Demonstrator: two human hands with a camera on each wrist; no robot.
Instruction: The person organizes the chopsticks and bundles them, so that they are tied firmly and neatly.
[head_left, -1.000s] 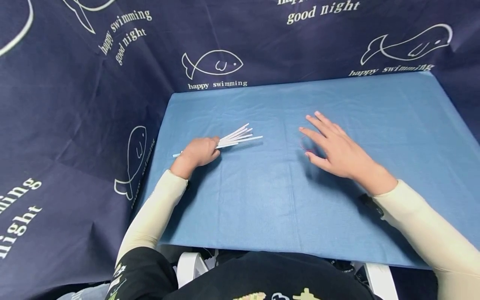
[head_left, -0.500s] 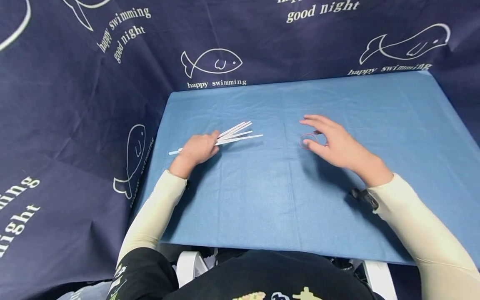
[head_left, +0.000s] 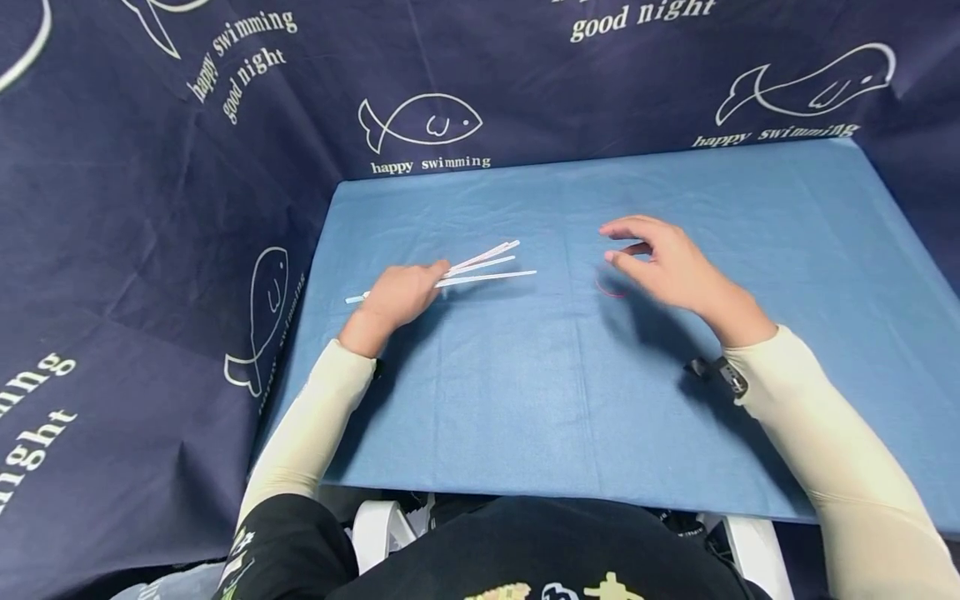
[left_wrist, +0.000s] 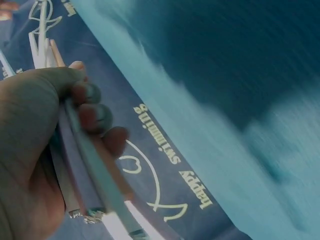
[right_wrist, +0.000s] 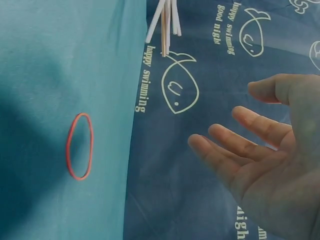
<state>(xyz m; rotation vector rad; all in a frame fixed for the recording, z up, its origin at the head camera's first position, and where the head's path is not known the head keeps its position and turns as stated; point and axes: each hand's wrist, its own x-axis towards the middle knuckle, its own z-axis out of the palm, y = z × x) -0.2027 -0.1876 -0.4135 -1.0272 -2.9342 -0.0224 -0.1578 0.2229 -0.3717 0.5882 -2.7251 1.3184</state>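
Note:
My left hand (head_left: 405, 293) grips a bundle of slim white wrapped straws (head_left: 483, 279) above the left half of the table. In the left wrist view the fingers of the left hand (left_wrist: 35, 115) curl round the straws (left_wrist: 92, 167), whose lower ends look crimped. A thin red rubber band (right_wrist: 68, 146) lies flat on the cloth. My right hand (head_left: 675, 262) hovers near this band, which shows in the head view as a faint red arc (head_left: 611, 294). The right hand (right_wrist: 265, 160) has its fingers slightly bent and apart, with nothing between them.
A blue cloth covers the table (head_left: 510, 400). Dark blue curtains (head_left: 585, 100) with white fish drawings and lettering stand along its back and left side. The person sits at the front edge, between white chair arms (head_left: 378, 533).
My right hand has drawn its spread fingers closer together and moved slightly away and left. The left hand has turned a little, shifting the straws slightly right. The rubber band stays on the table.

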